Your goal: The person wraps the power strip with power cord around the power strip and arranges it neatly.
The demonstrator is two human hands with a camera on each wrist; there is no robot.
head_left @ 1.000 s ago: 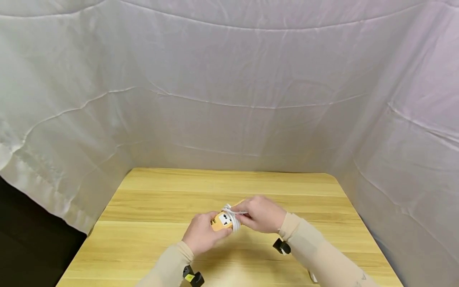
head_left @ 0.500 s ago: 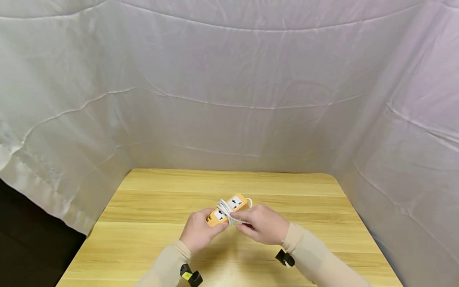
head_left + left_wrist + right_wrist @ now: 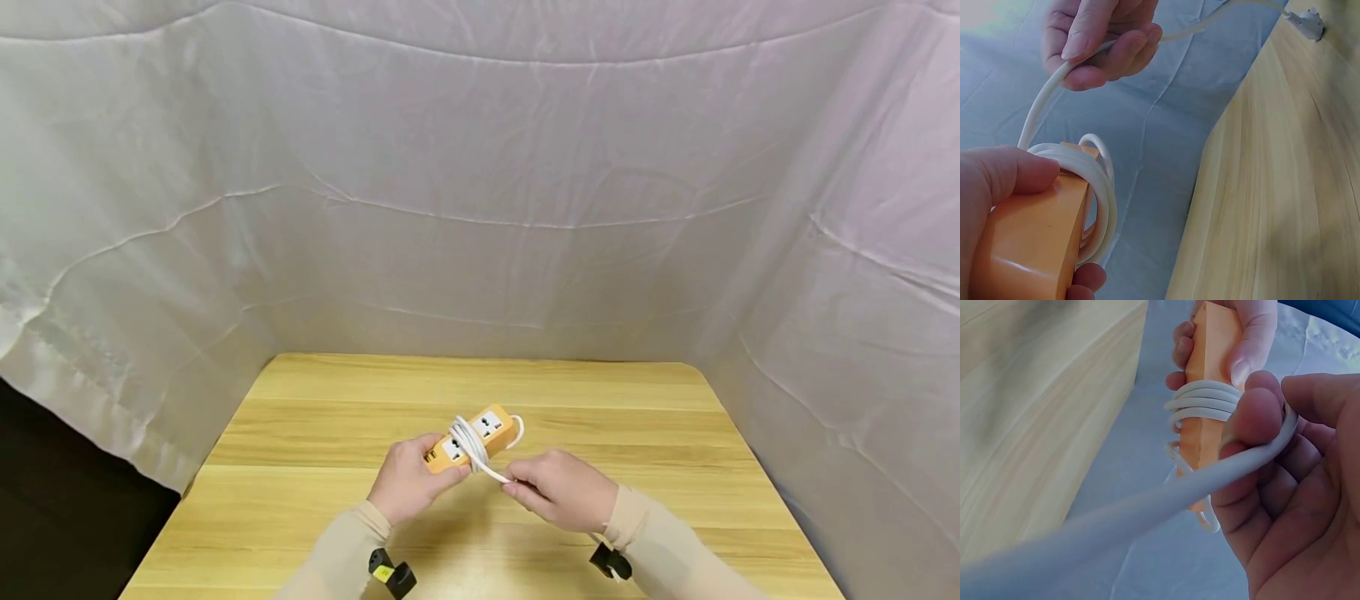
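Orange glossy power strip held in left grip; right grip pinches white cord.

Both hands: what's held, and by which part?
Left hand grips the orange power strip by its near end; right hand pinches the white cable between its coils and plug.

Glossy plastic power strip — smooth, plastic-looking cable — wood-grained tabletop, creased cloth curtain

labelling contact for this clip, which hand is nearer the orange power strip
Left. The left hand grips the orange power strip at one end; the right hand is apart from it, to its right, pinching the white cord that wraps around the strip.
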